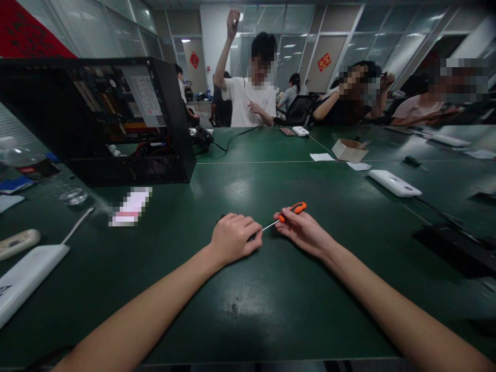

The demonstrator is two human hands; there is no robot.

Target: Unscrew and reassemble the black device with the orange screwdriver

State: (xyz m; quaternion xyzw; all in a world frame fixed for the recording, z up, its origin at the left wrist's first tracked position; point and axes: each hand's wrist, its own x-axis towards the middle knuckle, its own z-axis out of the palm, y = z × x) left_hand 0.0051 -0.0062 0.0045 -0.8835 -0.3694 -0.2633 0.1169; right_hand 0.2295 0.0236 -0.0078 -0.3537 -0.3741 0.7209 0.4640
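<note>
You hold a small screwdriver (289,213) with an orange handle in your right hand (304,230), and your grip there is pinched around the handle. Its thin metal shaft points left, toward your left hand (234,237). The tip ends right at the fingers of that hand. Your left hand is curled shut over something small and dark, pressed down on the green surface (271,299). What it is, you cannot tell, because your fingers hide it. Both hands sit close together near the middle of the surface, just in front of you. Farther back on your left stands a black computer case (96,119) with its side open, so you can see the parts inside. Near your left arm lies a flat white box (27,274) with a white cable. On your right lies another white box (394,183). A small cardboard box (349,150) sits farther back. Other people sit across the surface, and one person (248,98) has an arm raised high.
</note>
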